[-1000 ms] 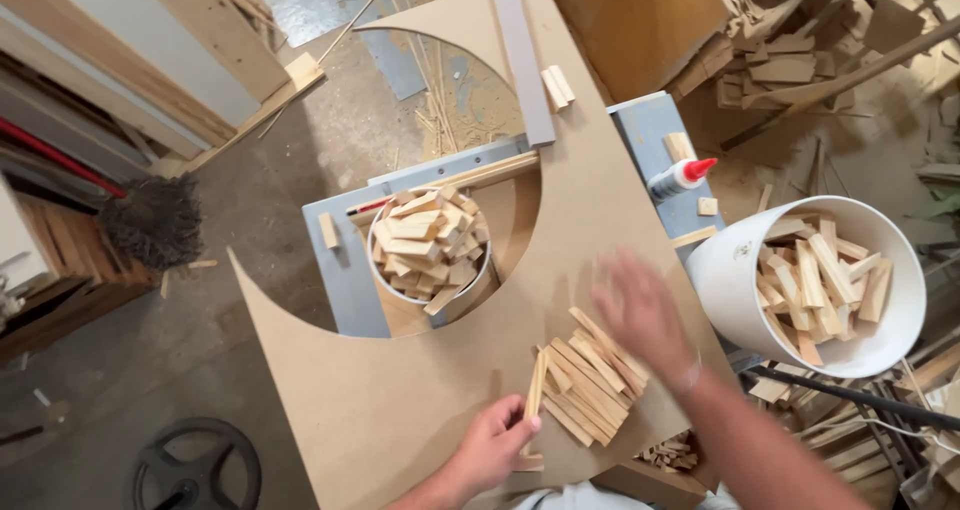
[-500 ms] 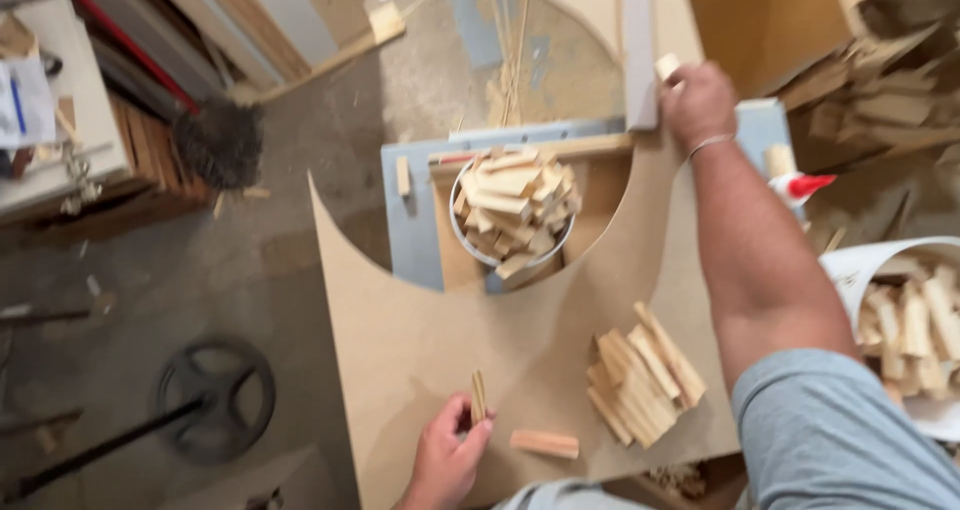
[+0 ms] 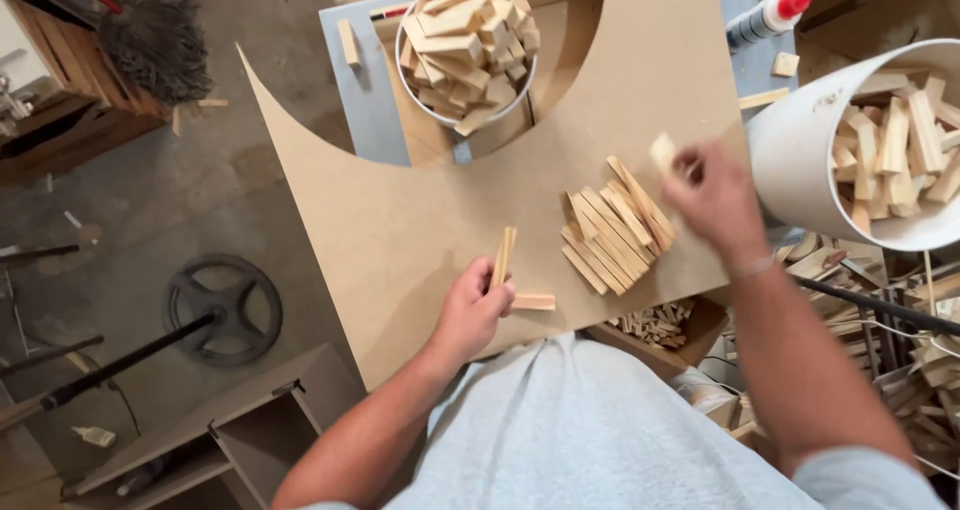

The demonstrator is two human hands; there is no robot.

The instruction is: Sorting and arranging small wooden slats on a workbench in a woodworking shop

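My left hand (image 3: 472,308) rests on the brown fibreboard panel (image 3: 400,220) and pinches a thin wooden slat (image 3: 503,257) that stands upright. A short wooden block (image 3: 533,301) lies flat by its fingertips. To the right, my right hand (image 3: 715,200) is blurred and holds a small pale wooden block (image 3: 662,153) above a pile of slats (image 3: 615,225) on the panel.
A metal bucket (image 3: 466,45) heaped with wood offcuts sits in the panel's round cutout. A white bucket (image 3: 800,160) of offcuts stands at the right, a glue bottle (image 3: 765,15) behind it. A box of small pieces (image 3: 655,320) sits below the panel edge. A black wheel (image 3: 225,310) lies on the floor.
My right hand has come back from the far grey bar with a small block and is now over the slat pile. The left hand still holds its upright slat.
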